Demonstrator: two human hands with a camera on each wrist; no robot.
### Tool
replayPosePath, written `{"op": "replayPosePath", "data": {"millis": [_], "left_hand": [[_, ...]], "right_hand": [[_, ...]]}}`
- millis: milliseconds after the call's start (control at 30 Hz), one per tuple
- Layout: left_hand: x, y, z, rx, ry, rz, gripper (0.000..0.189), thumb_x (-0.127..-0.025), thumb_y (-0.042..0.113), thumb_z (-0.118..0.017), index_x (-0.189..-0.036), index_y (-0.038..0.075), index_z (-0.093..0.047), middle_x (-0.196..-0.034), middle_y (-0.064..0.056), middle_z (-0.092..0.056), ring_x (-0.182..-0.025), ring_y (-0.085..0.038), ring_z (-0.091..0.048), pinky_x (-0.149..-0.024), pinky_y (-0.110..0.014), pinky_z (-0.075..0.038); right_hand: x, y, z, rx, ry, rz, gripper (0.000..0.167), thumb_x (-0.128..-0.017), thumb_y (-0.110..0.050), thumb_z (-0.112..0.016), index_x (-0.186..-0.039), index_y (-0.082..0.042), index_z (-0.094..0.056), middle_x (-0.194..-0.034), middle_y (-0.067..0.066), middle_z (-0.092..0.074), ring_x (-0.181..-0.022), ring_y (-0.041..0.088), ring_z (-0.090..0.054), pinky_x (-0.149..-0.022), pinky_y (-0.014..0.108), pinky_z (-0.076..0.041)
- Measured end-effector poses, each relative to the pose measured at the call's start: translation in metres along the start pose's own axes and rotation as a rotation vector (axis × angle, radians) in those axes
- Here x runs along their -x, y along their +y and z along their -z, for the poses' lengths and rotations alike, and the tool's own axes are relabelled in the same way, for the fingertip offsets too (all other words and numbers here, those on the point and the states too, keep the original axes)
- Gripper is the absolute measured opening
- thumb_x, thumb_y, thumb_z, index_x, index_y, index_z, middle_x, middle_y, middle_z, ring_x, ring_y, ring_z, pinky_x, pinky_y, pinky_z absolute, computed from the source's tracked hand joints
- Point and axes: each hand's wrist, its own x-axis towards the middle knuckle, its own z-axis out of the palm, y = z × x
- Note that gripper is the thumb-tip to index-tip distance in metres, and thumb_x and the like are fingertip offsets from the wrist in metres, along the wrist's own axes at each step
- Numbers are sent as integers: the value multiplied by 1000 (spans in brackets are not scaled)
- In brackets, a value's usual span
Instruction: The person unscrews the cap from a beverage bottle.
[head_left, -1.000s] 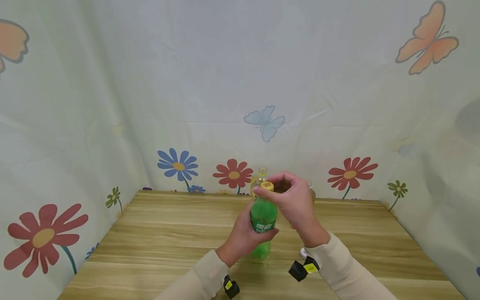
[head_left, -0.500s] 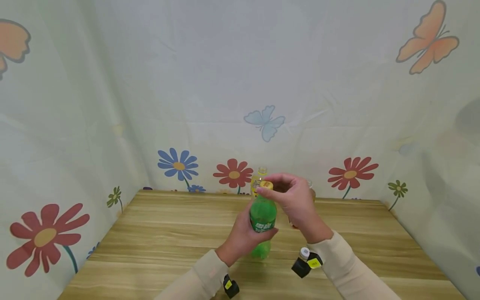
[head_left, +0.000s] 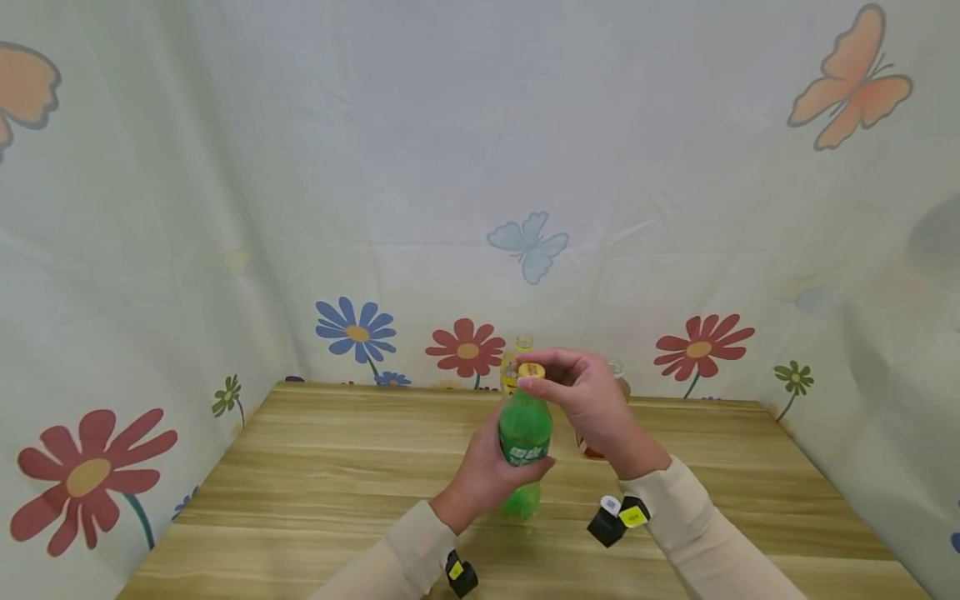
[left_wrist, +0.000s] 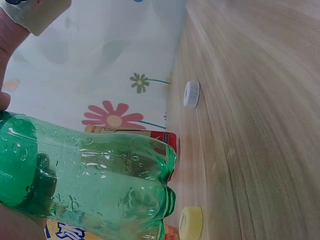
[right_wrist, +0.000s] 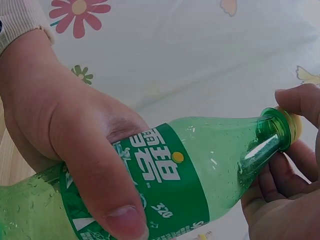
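My left hand (head_left: 491, 477) grips a green plastic soda bottle (head_left: 525, 427) around its label, thumb across the front. The bottle stands nearly upright, tilted slightly, its lobed base (left_wrist: 162, 185) over the wooden table. With thumb and index finger my right hand (head_left: 596, 408) pinches the yellow cap (head_left: 531, 371) at the bottle's mouth. In the right wrist view, that cap (right_wrist: 297, 127) sits against the green neck ring. Droplets cling inside the bottle, which looks mostly drained.
Behind the hands stand a yellow-labelled clear bottle (head_left: 523, 343) and another uncapped bottle (head_left: 617, 367), partly hidden by the right hand. A white cap (left_wrist: 192, 94) and another yellow cap (left_wrist: 191, 223) lie on the wooden tabletop (head_left: 337, 467). Patterned cloth (head_left: 420, 167) encloses the table's back and sides.
My right hand has shifted slightly rightward and down at the wrist, its fingers staying on the yellow cap. The left hand and bottle have barely moved.
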Motion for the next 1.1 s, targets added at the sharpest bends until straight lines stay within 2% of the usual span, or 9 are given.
{"op": "replayPosePath", "data": {"millis": [100,200,433,533,667,767,867,1100], "left_hand": [[1,0,0,-2,4,1,70,-87,18,-83,-142,34,-42,-126,6,-64,-114,-14,-64,-102,-32,-53],[2,0,1,-4,7,3,71,-86,20,-83,-142,35,-42,-126,7,-64,-113,-14,-64,-102,-33,-53],[2,-2,1,-9,10,14,71,-87,25,-84,-143,33,-42,-128,6,-63,-114,-14,-64,-103,-32,-53],[2,-3,1,-14,12,7,71,-86,23,-84,-143,34,-42,-128,6,-64,-114,-14,-64,-103,-33,-53],[2,-4,1,-15,11,-4,72,-86,20,-84,-142,35,-42,-126,8,-65,-113,-14,-64,-103,-34,-53],[1,-4,0,-19,10,-8,72,-86,21,-84,-142,36,-42,-127,9,-64,-114,-14,-64,-104,-33,-53],[0,-3,0,-17,5,-12,73,-86,22,-84,-142,37,-41,-128,10,-64,-115,-14,-64,-104,-33,-53],[-1,-2,0,-26,4,-34,75,-86,25,-85,-144,37,-40,-130,10,-64,-116,-13,-64,-105,-33,-52]], "right_hand": [[0,0,0,-16,-21,-3,41,-94,-20,-76,-127,1,-68,-114,-2,-74,-103,17,-68,-87,24,-59],[0,0,0,-18,-35,-1,40,-94,-20,-76,-129,-2,-68,-117,-3,-73,-106,16,-68,-89,23,-58],[1,-3,-1,43,-27,8,48,-89,-17,-81,-134,-12,-65,-131,6,-67,-113,22,-68,-94,27,-58],[2,-7,-4,95,28,-29,50,-86,-21,-84,-131,-13,-65,-130,8,-67,-112,25,-67,-93,27,-58],[5,-13,-9,156,149,-85,52,-81,-31,-89,-123,-11,-65,-119,8,-67,-106,25,-65,-89,27,-57],[8,-17,-13,186,214,-90,53,-77,-34,-91,-116,-8,-66,-112,9,-66,-101,25,-65,-87,27,-56],[10,-19,-16,208,243,-83,51,-76,-36,-92,-110,-8,-66,-108,9,-67,-96,25,-65,-84,26,-57],[11,-20,-18,183,262,-80,47,-75,-39,-92,-103,-9,-68,-104,8,-69,-91,25,-65,-79,29,-58]]}}
